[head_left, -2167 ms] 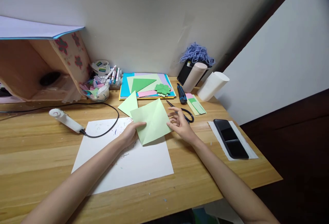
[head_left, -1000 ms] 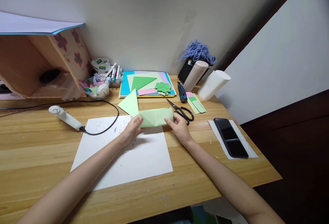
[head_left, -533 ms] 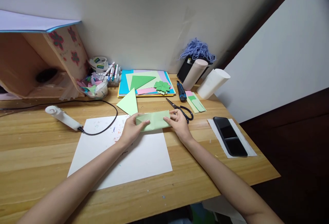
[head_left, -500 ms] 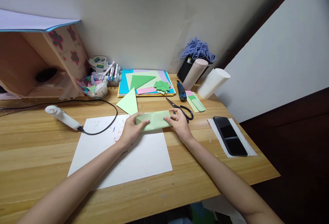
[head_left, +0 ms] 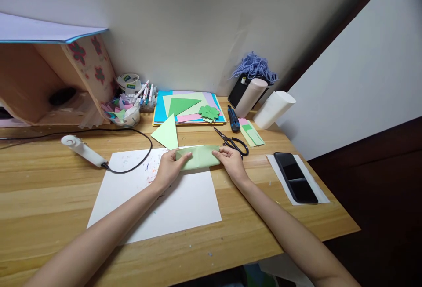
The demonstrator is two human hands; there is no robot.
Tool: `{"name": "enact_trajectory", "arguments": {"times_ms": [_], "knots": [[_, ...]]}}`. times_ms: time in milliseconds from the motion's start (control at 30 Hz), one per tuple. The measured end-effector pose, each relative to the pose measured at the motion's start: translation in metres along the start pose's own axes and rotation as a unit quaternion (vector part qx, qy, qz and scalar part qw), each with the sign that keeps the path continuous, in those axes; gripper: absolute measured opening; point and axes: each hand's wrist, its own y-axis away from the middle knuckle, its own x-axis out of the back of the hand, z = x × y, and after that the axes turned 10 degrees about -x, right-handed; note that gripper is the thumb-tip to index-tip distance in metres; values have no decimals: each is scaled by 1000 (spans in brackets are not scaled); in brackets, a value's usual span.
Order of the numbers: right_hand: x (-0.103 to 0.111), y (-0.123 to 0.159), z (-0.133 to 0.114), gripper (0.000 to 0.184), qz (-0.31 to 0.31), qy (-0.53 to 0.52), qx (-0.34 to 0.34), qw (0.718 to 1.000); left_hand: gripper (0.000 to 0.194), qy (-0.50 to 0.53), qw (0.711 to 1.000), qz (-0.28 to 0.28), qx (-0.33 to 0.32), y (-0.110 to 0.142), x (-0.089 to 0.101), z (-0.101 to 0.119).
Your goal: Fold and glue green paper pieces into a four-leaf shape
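Note:
A folded strip of light green paper (head_left: 199,157) is stretched between my two hands, above the upper right of a white sheet (head_left: 184,203). My left hand (head_left: 169,168) pinches its left end, thumb on the near face and fingers behind. At the other end my right hand (head_left: 231,162) is closed on the paper the same way. Black-handled scissors (head_left: 231,141) lie just behind my right hand. A light green paper triangle (head_left: 167,133) lies behind my left hand, its upper tip against the stack of coloured paper (head_left: 160,109).
On the stack sit a dark green triangle (head_left: 182,105) and a green paper clover (head_left: 209,112). A blue cutter (head_left: 234,119), paper strips (head_left: 252,133) and a white roll (head_left: 273,109) stand or lie right of it. Left is a corded white glue gun (head_left: 82,150); far right, a phone (head_left: 295,177).
The fingers of my right hand have drawn in at the strip's right end, and the strip has tilted slightly. The whole view has shifted a little.

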Motion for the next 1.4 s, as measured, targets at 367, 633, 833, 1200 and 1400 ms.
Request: {"name": "enact_trajectory", "arguments": {"times_ms": [367,633,833,1200,1400], "knots": [[-2,3,-2,42,0,28,12,1000,41,-47,997,56,-2,0,-1,3],[1,2,-2,38,-10,23,9,1000,38,-31,999,30,34,-2,3,4],[-1,5,-3,33,-43,53,10,998,51,-28,994,-100,40,-14,15,20],[-6,10,1,29,-86,46,-5,995,26,-106,976,-188,-34,-14,26,35],[-7,13,1,30,-75,43,0,996,24,-127,978,-162,-36,-10,19,36]]}}
